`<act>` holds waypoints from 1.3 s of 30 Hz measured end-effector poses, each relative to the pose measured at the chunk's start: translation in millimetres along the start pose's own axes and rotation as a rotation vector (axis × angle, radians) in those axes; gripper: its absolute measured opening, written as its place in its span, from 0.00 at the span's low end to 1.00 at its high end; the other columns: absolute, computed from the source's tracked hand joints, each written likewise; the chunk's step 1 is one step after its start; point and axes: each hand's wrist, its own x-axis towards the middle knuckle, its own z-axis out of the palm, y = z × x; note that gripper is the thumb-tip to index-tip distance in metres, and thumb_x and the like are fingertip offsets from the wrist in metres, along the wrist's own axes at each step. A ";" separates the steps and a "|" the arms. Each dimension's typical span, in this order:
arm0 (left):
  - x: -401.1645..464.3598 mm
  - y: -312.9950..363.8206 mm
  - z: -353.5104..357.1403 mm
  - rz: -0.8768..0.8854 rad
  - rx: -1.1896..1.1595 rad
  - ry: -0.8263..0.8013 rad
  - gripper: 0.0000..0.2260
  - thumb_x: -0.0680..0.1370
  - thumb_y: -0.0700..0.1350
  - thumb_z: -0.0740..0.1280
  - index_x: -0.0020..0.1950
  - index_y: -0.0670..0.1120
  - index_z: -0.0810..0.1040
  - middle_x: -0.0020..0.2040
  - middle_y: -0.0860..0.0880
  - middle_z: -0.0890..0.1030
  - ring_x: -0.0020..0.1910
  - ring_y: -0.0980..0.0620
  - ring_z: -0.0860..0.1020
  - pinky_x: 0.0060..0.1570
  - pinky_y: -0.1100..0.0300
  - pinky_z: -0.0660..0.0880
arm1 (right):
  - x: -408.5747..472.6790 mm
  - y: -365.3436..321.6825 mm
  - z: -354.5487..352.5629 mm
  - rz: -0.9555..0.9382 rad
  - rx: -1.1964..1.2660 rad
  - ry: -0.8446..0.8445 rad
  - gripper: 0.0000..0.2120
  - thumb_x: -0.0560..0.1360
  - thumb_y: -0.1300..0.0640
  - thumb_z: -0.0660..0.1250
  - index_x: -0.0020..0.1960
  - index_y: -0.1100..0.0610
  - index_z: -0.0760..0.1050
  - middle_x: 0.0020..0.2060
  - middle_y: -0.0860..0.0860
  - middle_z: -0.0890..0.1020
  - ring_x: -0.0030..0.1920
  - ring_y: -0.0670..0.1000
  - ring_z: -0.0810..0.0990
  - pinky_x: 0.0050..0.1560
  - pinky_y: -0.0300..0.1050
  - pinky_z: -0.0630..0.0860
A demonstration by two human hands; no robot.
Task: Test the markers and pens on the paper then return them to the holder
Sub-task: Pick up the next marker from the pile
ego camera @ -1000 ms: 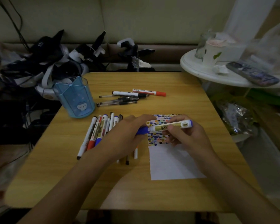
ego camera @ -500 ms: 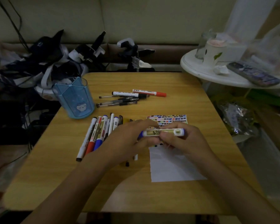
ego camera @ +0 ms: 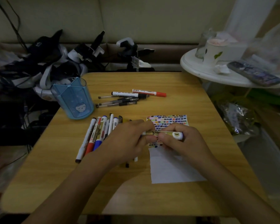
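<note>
Both hands are closing together over the white-barrelled marker with a blue end (ego camera: 168, 134): a second ago its blue cap stood apart at the left hand, and now that cap is hidden and the marker is lying lower over the white paper sheet with coloured dashes (ego camera: 171, 165). Head view: the left hand (ego camera: 128, 141) is pinching the marker's left end with curled fingers, and the right hand (ego camera: 183, 143) is gripping the barrel. Left of the paper, a fanned row of slim plastic markers and pens (ego camera: 97, 135) is lying on the smooth wood-grain table (ego camera: 136, 196). Beyond that row, the translucent blue faceted plastic holder (ego camera: 73, 98) is standing upright, with more pens (ego camera: 129, 97) scattered just beside it.
</note>
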 end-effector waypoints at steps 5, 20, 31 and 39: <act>-1.2 -0.9 1.8 0.021 0.015 -0.008 0.08 0.81 0.53 0.64 0.56 0.52 0.76 0.47 0.51 0.79 0.44 0.52 0.76 0.40 0.57 0.70 | -0.8 1.6 1.0 -0.053 -0.078 0.003 0.10 0.71 0.43 0.70 0.43 0.50 0.82 0.34 0.47 0.83 0.32 0.42 0.80 0.36 0.37 0.74; -3.4 -0.2 2.3 0.042 0.054 -0.034 0.07 0.82 0.51 0.63 0.56 0.50 0.76 0.46 0.53 0.76 0.43 0.54 0.72 0.38 0.57 0.65 | -0.1 9.8 3.0 -0.106 -0.253 0.003 0.12 0.76 0.39 0.68 0.41 0.45 0.82 0.34 0.43 0.82 0.34 0.44 0.79 0.35 0.47 0.74; -3.0 -8.7 -5.4 0.111 0.226 0.080 0.19 0.79 0.62 0.57 0.59 0.55 0.79 0.50 0.53 0.76 0.49 0.52 0.71 0.46 0.55 0.68 | 3.2 12.6 10.3 -0.117 -0.259 0.041 0.19 0.73 0.32 0.61 0.42 0.44 0.81 0.34 0.49 0.81 0.34 0.48 0.78 0.36 0.50 0.72; -11.2 -18.8 -28.9 -0.079 0.083 0.095 0.10 0.77 0.53 0.70 0.57 0.57 0.80 0.50 0.58 0.75 0.47 0.60 0.73 0.47 0.58 0.75 | 1.5 4.2 5.4 -0.052 -0.175 0.005 0.13 0.75 0.39 0.61 0.53 0.42 0.80 0.37 0.46 0.84 0.36 0.48 0.82 0.39 0.49 0.78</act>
